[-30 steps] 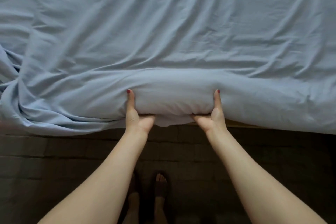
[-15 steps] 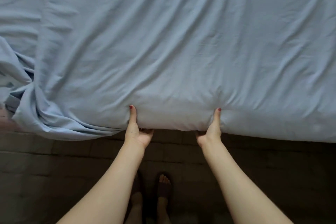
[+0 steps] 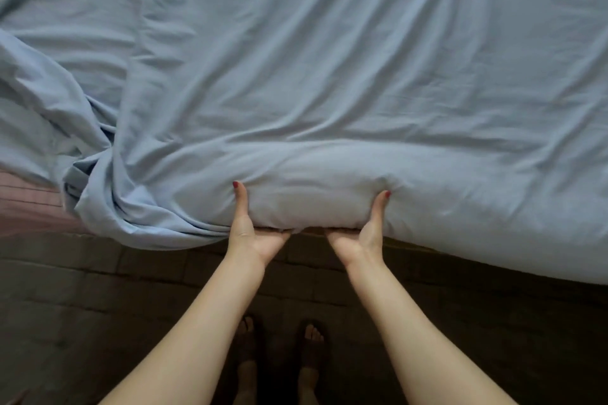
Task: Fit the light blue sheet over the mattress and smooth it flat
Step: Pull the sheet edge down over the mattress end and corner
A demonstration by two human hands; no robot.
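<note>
The light blue sheet [image 3: 329, 76] covers the whole top of the mattress, creased and wrinkled. At the near edge my left hand [image 3: 251, 230] and my right hand [image 3: 363, 233] grip the covered mattress edge [image 3: 309, 204], thumbs up on the side and fingers hidden underneath. That edge bulges up between them. At the left the sheet hangs in a loose bunch [image 3: 108, 204] off the corner. The mattress itself is hidden under the sheet.
A pink striped surface [image 3: 29, 204] shows at the left under the loose sheet. A dark tiled floor [image 3: 98, 306] lies in front of the bed. My feet in sandals [image 3: 283, 348] stand close to the bed's near edge.
The gripped edge has been lifted again, bulging up between my hands after lying lower half a second ago. The loose bunch at the left has shifted and pink fabric now shows.
</note>
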